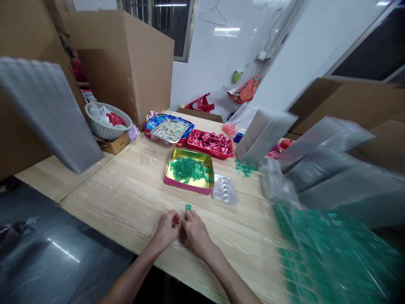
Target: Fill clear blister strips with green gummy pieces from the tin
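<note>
Near the front of the wooden table, my right hand [196, 232] is closed, and a small green translucent piece [188, 207] shows at its fingertips. Close beside it on the left, my left hand [167, 229] is closed in a pinch; what its fingers hold, if anything, is too small to tell. Beyond both hands stands a pink-sided tin with a gold inside [177, 183], containing many loose green pieces [190, 169]. To the tin's right lies a clear plastic molded tray [225, 190].
Behind the tin are a red tray [218, 156] of red packets and a blue-patterned container [152, 122] bearing a metal tray. Stacked clear trays [264, 133] stand at right, near a green sheet [335, 257] under plastic. A white basket [109, 131] sits at left.
</note>
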Available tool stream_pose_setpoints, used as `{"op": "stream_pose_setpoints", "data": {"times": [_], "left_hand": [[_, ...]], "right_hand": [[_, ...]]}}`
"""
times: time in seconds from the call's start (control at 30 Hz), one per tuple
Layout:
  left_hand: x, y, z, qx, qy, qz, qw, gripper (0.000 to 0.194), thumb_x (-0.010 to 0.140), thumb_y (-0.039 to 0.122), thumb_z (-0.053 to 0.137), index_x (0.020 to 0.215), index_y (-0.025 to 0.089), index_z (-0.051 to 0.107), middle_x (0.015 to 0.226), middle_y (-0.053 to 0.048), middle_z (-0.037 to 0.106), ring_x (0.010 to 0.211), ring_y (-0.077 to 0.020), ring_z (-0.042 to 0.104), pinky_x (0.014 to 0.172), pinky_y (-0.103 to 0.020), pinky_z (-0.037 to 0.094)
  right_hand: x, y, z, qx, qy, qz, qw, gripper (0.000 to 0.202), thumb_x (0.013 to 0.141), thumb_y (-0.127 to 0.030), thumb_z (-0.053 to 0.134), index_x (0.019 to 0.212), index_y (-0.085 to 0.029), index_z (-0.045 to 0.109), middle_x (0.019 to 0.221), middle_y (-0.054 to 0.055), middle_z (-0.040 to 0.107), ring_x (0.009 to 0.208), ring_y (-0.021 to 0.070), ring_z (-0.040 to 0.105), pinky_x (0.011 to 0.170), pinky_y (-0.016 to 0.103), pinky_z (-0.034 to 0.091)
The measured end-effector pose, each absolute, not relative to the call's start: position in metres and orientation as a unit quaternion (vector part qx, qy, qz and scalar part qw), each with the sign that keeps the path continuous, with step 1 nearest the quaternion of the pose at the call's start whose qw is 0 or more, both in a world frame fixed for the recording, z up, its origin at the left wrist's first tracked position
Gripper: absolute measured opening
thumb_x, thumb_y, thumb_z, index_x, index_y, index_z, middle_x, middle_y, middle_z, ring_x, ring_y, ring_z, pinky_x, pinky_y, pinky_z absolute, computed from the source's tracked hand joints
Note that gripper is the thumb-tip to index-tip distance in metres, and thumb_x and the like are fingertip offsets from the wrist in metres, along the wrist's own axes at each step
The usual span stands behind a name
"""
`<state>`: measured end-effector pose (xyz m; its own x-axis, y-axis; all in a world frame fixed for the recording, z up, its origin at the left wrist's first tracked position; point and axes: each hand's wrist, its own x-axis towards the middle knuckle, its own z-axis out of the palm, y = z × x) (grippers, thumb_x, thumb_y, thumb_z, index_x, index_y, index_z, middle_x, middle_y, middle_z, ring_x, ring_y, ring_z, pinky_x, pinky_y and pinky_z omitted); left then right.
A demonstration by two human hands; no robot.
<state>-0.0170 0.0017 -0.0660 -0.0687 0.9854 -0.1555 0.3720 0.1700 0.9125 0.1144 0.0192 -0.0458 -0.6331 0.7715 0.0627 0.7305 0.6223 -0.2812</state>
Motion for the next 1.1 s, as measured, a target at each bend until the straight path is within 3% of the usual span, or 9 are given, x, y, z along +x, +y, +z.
{"op": "stream_pose_setpoints", "data": {"times": [0.13, 0.27, 0.37, 0.57, 0.87, 1.1], "left_hand": [[-0.016, 0.001, -0.069, 0.558, 0.639, 0.337, 0.408, 0.022, 0.057, 0.000, 0.044, 0.067, 0.018, 0.052, 0.057, 0.004, 0.052, 0.054, -0.0106, 0.050, 0.052, -0.020, 0.037], [-0.018, 0.000, -0.070, 0.569, 0.643, 0.325, 0.397, 0.028, 0.055, -0.003, 0.043, 0.070, 0.019, 0.051, 0.062, 0.004, 0.052, 0.058, -0.0105, 0.050, 0.057, -0.021, 0.037], [-0.016, -0.002, -0.065, 0.591, 0.638, 0.315, 0.380, 0.027, 0.055, -0.003, 0.044, 0.068, 0.019, 0.050, 0.059, 0.004, 0.048, 0.058, -0.0108, 0.049, 0.058, -0.021, 0.035], [-0.005, -0.006, -0.062, 0.584, 0.661, 0.299, 0.364, 0.015, 0.057, 0.013, 0.058, 0.066, 0.019, 0.047, 0.061, 0.004, 0.047, 0.056, -0.0116, 0.046, 0.055, -0.023, 0.032], [-0.006, 0.002, -0.066, 0.607, 0.645, 0.300, 0.355, 0.015, 0.055, 0.016, 0.062, 0.064, 0.017, 0.049, 0.059, 0.004, 0.050, 0.057, -0.0115, 0.045, 0.054, -0.023, 0.031], [-0.006, 0.010, -0.063, 0.609, 0.651, 0.280, 0.356, 0.013, 0.055, 0.016, 0.062, 0.067, 0.016, 0.055, 0.058, 0.004, 0.053, 0.057, -0.0118, 0.047, 0.053, -0.022, 0.031]], "right_hand": [[0.114, 0.019, -0.052, -0.411, -0.888, 0.164, 0.127, 0.019, 0.067, -0.001, 0.049, 0.073, -0.015, 0.062, 0.082, 0.010, 0.053, 0.082, 0.0236, 0.047, 0.070, 0.034, 0.039], [0.128, 0.022, -0.056, -0.419, -0.830, 0.296, 0.220, 0.021, 0.073, 0.000, 0.043, 0.065, -0.017, 0.053, 0.079, 0.005, 0.051, 0.079, 0.0183, 0.049, 0.069, 0.029, 0.040], [0.136, 0.023, -0.057, -0.425, -0.796, 0.359, 0.238, 0.021, 0.074, -0.001, 0.043, 0.064, -0.018, 0.049, 0.077, 0.002, 0.049, 0.075, 0.0161, 0.049, 0.066, 0.026, 0.041], [0.133, 0.027, -0.051, -0.377, -0.840, 0.316, 0.228, 0.021, 0.072, 0.001, 0.045, 0.065, -0.017, 0.052, 0.085, 0.004, 0.050, 0.083, 0.0173, 0.047, 0.072, 0.028, 0.039], [0.128, 0.044, -0.049, -0.289, -0.903, 0.263, 0.179, 0.022, 0.078, -0.001, 0.044, 0.065, -0.016, 0.053, 0.078, 0.004, 0.052, 0.077, 0.0157, 0.046, 0.070, 0.028, 0.038], [0.128, 0.052, -0.049, -0.262, -0.917, 0.262, 0.146, 0.019, 0.074, 0.000, 0.044, 0.067, -0.016, 0.051, 0.078, 0.003, 0.051, 0.071, 0.0140, 0.046, 0.062, 0.024, 0.038]]}}
